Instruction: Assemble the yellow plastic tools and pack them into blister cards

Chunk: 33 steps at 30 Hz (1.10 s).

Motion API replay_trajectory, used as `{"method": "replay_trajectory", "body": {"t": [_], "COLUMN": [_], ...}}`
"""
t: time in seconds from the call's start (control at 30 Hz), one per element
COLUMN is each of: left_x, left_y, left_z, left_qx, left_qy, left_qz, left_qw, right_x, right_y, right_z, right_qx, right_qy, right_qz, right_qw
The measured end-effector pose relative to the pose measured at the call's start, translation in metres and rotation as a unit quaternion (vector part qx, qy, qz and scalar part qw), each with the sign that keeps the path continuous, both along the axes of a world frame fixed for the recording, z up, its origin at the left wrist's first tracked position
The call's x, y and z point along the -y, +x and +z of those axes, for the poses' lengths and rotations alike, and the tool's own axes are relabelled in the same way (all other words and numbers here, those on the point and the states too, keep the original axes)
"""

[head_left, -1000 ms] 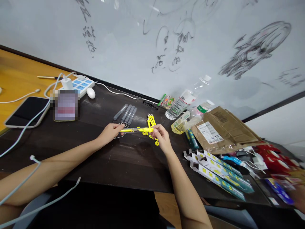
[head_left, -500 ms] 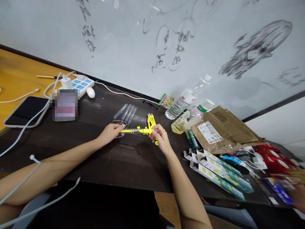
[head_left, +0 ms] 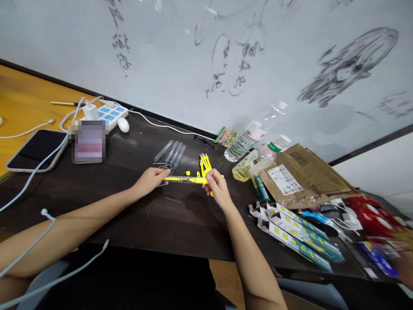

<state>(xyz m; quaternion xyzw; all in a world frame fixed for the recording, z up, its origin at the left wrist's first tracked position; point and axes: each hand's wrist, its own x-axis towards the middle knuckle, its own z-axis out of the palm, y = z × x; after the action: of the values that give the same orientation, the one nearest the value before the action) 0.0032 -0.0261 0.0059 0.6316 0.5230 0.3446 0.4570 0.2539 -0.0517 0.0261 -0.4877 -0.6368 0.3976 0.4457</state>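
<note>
Over the dark desk, my left hand (head_left: 151, 181) pinches the left end of a slim clear tube (head_left: 176, 178) with yellow parts inside. My right hand (head_left: 217, 185) is closed on the yellow rod (head_left: 199, 180) at the tube's right end; fingers hide part of it. The two are in line, and I cannot tell how far the rod goes in. Just behind my right hand lie several yellow rods with metal tips (head_left: 205, 162). A small yellow cap (head_left: 188, 173) lies behind the tube. Several clear tubes (head_left: 174, 154) and bent wires (head_left: 166, 167) are near my left hand.
To the right lie opened cartons (head_left: 293, 234), a brown parcel bag (head_left: 303, 172) and two bottles, one a water bottle (head_left: 241, 144). A power strip (head_left: 112, 115), white mouse (head_left: 123, 125) and phone (head_left: 36, 150) are at left. Cables (head_left: 77, 269) cross my left forearm.
My right hand has shifted slightly to the right, and its grip on the yellow rod has changed a little. My left hand stays nearly still on the tube.
</note>
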Motion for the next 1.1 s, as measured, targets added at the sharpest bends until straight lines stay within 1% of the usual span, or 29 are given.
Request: {"method": "replay_trajectory", "body": {"t": [0.1,0.27,0.47,0.63,0.7,0.8,0.87,1.0,1.1], "left_x": [0.0006,0.0001,0.0019,0.0012,0.0013,0.0016,0.0009,-0.0022,-0.0032], "left_y": [-0.0001,-0.0006,0.0004,0.0004,0.0007,0.0009,0.0004,-0.0005,0.0002], "left_z": [0.0005,-0.0004,0.0035,0.0029,0.0033,0.0033,0.0017,-0.0045,-0.0054], "left_qx": [-0.008,-0.012,-0.006,-0.008,-0.011,-0.009,-0.005,0.006,0.033], "left_qy": [0.010,0.000,0.001,-0.003,-0.002,0.004,0.007,0.006,-0.027], "left_qz": [-0.002,0.005,0.002,0.006,0.008,0.003,0.000,0.000,0.002], "left_qw": [1.000,1.000,1.000,1.000,1.000,1.000,1.000,1.000,0.999], "right_x": [-0.0007,-0.0007,-0.0013,0.0000,0.0001,-0.0003,-0.0006,-0.0016,-0.0028], "right_y": [0.0009,0.0028,0.0014,0.0015,0.0018,0.0020,0.0014,-0.0008,-0.0011], "right_z": [-0.0015,-0.0028,-0.0047,-0.0024,-0.0035,-0.0058,-0.0057,-0.0030,-0.0016], "right_qx": [0.019,0.001,0.062,0.017,0.024,0.046,0.028,-0.032,-0.060], "right_qy": [0.008,0.006,0.016,0.013,0.011,0.009,0.008,-0.006,0.000], "right_qz": [-0.029,-0.007,-0.033,-0.003,0.004,-0.008,-0.009,0.033,0.046], "right_qw": [0.999,1.000,0.997,1.000,1.000,0.999,1.000,0.999,0.997]}}
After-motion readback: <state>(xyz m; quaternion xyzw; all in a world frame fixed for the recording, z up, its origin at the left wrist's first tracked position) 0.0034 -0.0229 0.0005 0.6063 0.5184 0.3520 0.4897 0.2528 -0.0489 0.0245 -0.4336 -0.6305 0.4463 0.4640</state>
